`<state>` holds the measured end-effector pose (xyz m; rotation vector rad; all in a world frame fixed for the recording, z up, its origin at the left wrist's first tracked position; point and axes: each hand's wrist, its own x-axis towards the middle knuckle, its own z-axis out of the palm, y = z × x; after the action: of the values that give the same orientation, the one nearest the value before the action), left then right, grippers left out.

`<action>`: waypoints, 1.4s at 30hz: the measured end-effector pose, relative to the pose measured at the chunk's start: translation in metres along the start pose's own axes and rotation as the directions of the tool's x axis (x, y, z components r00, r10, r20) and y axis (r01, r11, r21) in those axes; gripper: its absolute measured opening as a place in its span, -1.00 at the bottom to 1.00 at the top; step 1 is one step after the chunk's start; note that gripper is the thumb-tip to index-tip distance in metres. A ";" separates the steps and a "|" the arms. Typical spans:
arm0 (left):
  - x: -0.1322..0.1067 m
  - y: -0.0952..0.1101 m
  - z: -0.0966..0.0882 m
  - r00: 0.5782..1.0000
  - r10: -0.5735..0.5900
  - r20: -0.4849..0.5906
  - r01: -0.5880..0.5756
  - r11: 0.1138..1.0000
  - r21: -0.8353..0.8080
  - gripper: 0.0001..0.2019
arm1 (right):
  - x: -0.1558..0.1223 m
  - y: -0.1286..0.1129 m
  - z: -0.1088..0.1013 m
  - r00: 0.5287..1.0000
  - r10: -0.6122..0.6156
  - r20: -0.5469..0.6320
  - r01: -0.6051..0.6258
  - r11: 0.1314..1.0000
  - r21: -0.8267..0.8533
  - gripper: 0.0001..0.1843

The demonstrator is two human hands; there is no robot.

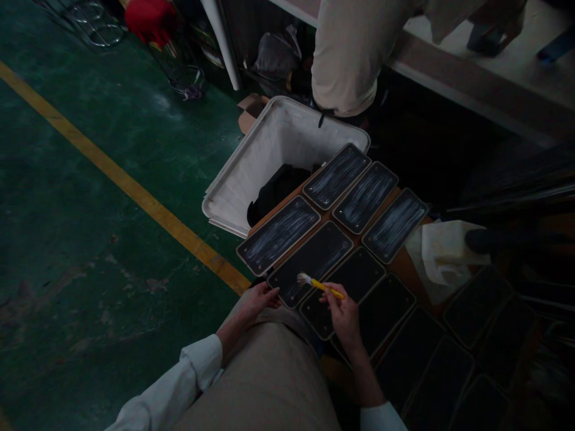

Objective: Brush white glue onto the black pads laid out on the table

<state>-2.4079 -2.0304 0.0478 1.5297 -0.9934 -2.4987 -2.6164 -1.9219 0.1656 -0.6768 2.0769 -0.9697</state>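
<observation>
Right hand [345, 314] clamped on yellow-handled, pale-bristled brush [321, 286] — its tip over the partly streaked black rounded-rectangular panel [314, 254], ahead-left of the grip, left hand [258, 303] at panel's edge, pinch unclear — brushing seems mid-panel, next stroke likely needing steady contact.

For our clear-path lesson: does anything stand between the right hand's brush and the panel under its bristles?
Nothing visible does: the brush is over the dark panel, and the left hand is aside, by the panel's near end.
</observation>
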 end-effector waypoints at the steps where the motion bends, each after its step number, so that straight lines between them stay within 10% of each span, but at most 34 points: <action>1: 0.001 -0.001 -0.001 1.000 0.010 -0.002 -0.010 1.000 0.005 -0.52 | 0.010 0.002 -0.006 0.997 -0.047 -0.055 0.046 0.999 -0.027 -0.69; 9: 0.005 -0.005 -0.004 0.999 0.035 -0.016 -0.034 0.998 0.059 -0.57 | 0.065 -0.004 -0.043 0.830 -0.490 -0.265 0.305 0.798 -0.520 -0.70; 15: 0.006 -0.004 -0.005 0.999 0.038 -0.021 -0.037 0.997 0.071 -0.57 | 0.047 -0.008 -0.003 0.875 -0.483 -0.036 0.298 0.596 -0.746 -0.73; 21: 0.007 -0.002 -0.005 0.999 0.024 -0.021 -0.023 0.998 0.054 -0.54 | -0.032 -0.002 0.045 0.894 -0.417 0.161 0.433 0.718 -0.545 -0.72; 25: 0.006 -0.001 -0.005 0.999 0.026 -0.018 -0.026 0.999 0.047 -0.56 | -0.052 -0.012 0.050 0.959 -0.222 0.178 0.268 0.913 -0.307 -0.75; 29: 0.006 -0.001 -0.004 1.000 0.008 -0.006 -0.008 0.999 0.044 -0.56 | -0.026 -0.016 0.032 0.991 -0.006 0.136 0.007 1.000 -0.006 -0.73; 32: 0.006 -0.001 -0.004 1.000 0.007 0.011 -0.008 0.999 0.043 -0.56 | 0.006 -0.011 0.011 0.999 -0.028 -0.020 0.028 1.000 0.006 -0.69; 37: 0.006 0.000 -0.006 1.000 0.023 -0.006 -0.022 0.996 0.081 -0.58 | 0.055 -0.013 -0.025 0.916 -0.306 -0.258 0.236 0.934 -0.268 -0.68; 42: 0.005 0.002 -0.007 0.999 0.027 -0.022 -0.026 0.996 0.081 -0.59 | 0.083 -0.022 -0.022 0.847 -0.495 -0.195 0.287 0.733 -0.616 -0.70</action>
<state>-2.4057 -2.0372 0.0435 1.5520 -1.1174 -2.4463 -2.6795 -1.9833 0.1603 -1.4018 2.6399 -0.7084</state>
